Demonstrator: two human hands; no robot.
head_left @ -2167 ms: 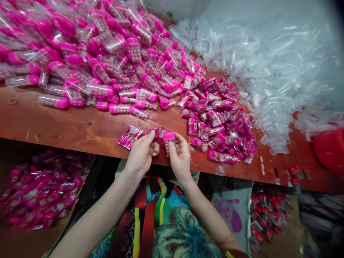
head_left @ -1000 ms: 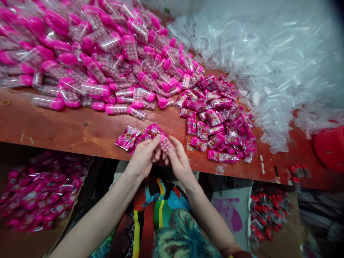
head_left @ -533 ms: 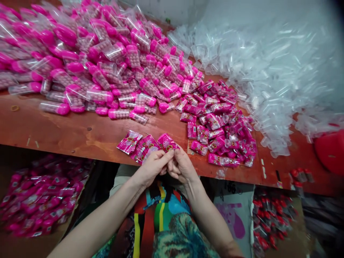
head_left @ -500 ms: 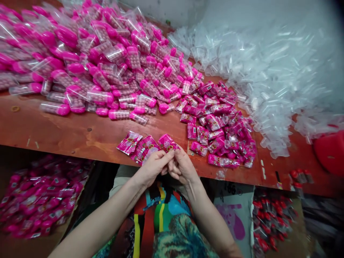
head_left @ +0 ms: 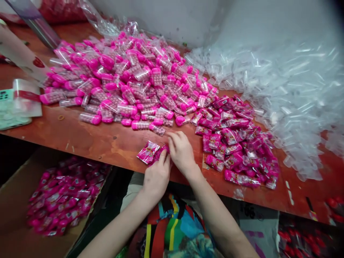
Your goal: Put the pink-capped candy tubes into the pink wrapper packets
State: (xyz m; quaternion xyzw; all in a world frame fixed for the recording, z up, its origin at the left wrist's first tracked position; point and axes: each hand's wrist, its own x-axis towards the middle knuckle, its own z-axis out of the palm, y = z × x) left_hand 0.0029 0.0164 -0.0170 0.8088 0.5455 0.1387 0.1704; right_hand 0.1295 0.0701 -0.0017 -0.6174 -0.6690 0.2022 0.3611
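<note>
My left hand [head_left: 157, 177] is closed, its thumb pressed over a pink printed packet [head_left: 161, 150] at the table's front edge. Its fingers hide most of that packet. Just left of it, another flat pink packet [head_left: 148, 152] lies on the wood. My right hand [head_left: 181, 152] is close beside the left one, fingers loosely bent and apart, with nothing visible in them. Beyond the hands spreads a heap of clear tubes with pink caps [head_left: 126, 109], filled with small pale pink balls. A pile of plump pink wrapped packets [head_left: 235, 154] lies to the right.
Many empty clear plastic tubes [head_left: 295, 107] cover the back right of the wooden table [head_left: 86, 143]. A cardboard box [head_left: 16, 200] of pink packets stands below on the left. Red-capped items [head_left: 301, 240] are at lower right. A phone [head_left: 13, 118] lies far left.
My hands have drawn apart from each other, the right one reaching slightly farther over the table. The view has shifted left, showing the table's left end. Fewer flat packets are visible beside my left hand.
</note>
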